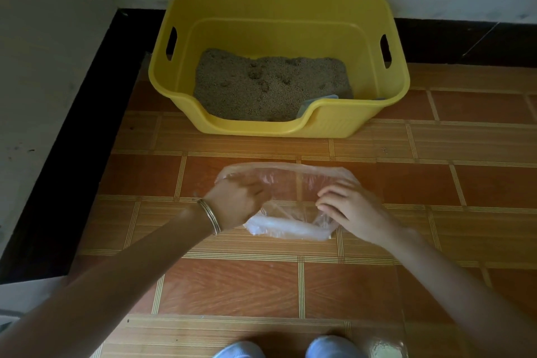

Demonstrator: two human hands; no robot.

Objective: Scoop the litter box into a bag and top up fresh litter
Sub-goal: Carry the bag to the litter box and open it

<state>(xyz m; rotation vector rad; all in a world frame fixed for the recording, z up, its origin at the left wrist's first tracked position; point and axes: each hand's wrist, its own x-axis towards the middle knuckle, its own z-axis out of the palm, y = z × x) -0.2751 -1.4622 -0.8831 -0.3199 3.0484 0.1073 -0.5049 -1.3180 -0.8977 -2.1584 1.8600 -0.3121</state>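
Both hands, left hand [236, 202] and right hand [347, 206], pinched the clear bag [286, 183] open on the floor; litter box [386, 102] unscooped, top-up pending.

I am looking down at a floor [421, 189] of orange-brown tiles with pale striped borders. A black skirting band [58, 171] is running along the left and far edges, meeting off-white walls [43, 52] with a few scuff marks. Dim, soft light is falling across everything.
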